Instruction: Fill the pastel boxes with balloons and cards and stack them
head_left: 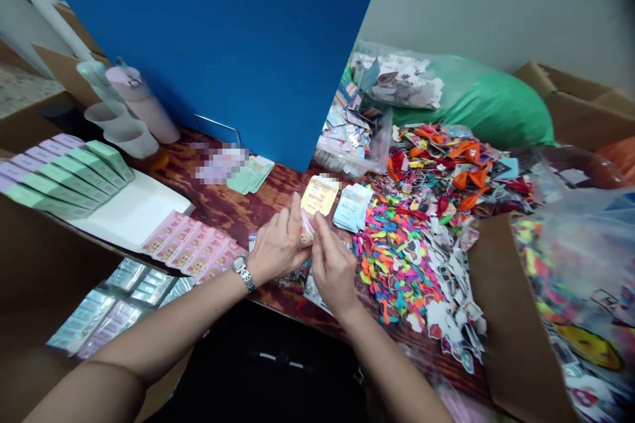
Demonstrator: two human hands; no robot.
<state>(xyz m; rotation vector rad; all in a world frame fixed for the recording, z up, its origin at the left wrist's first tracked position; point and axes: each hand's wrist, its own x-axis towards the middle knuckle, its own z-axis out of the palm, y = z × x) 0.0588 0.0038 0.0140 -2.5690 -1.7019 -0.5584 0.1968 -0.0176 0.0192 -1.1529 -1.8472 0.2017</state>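
My left hand (278,244), with a metal wristwatch (244,273) on its wrist, and my right hand (332,271) meet above a dark wooden table (233,201). Between their fingertips they pinch a small pale pink paper piece (306,228), partly hidden by the fingers. Just beyond the hands lie a stack of yellow printed cards (320,195) and a stack of pale blue cards (353,207). Multicoloured deflated balloons (397,258) spread to the right of my right hand. Pink printed card strips (191,248) lie to the left of my left hand.
A blue partition (198,33) rises behind the table. Green card strips (64,175) rest on a white board (131,208). Further back are a plastic box of cards (347,139), a green bag (481,99), and pale cups (131,135). A cardboard flap (516,317) stands at right.
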